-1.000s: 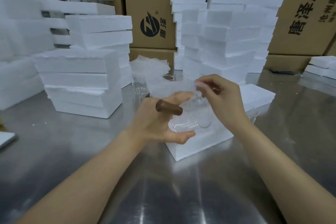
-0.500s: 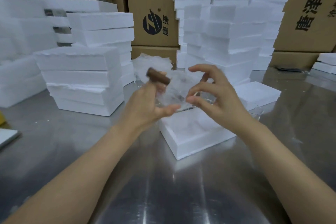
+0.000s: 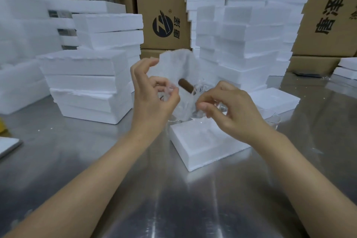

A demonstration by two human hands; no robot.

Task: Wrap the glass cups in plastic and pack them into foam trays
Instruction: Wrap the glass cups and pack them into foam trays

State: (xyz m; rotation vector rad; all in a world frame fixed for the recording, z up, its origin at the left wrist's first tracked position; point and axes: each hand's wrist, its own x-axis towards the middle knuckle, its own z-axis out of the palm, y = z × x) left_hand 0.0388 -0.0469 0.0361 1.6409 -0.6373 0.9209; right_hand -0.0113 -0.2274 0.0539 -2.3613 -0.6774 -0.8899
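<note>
A clear glass cup [image 3: 190, 102] with a brown wooden handle [image 3: 185, 85] hangs between my two hands, above the far edge of an open white foam tray [image 3: 204, 147]. A thin translucent plastic sheet [image 3: 179, 63] rises behind and around the cup. My left hand [image 3: 152, 98] pinches the plastic at the cup's left side with thumb and forefinger. My right hand [image 3: 229, 110] has curled fingers gripping the plastic and cup at the right. The cup's lower part is blurred behind the plastic.
Stacks of white foam trays stand at the left [image 3: 87, 85] and behind the hands [image 3: 245, 31], with cardboard boxes [image 3: 164, 6] along the back. A foam lid [image 3: 274, 100] lies at the right, and another glass [image 3: 274, 120] sits beside it on the steel table [image 3: 173, 199].
The cup turned, so its brown handle swung from my left hand's side to between both hands. The plastic sheet rose up behind the cup and both hands shifted apart slightly.
</note>
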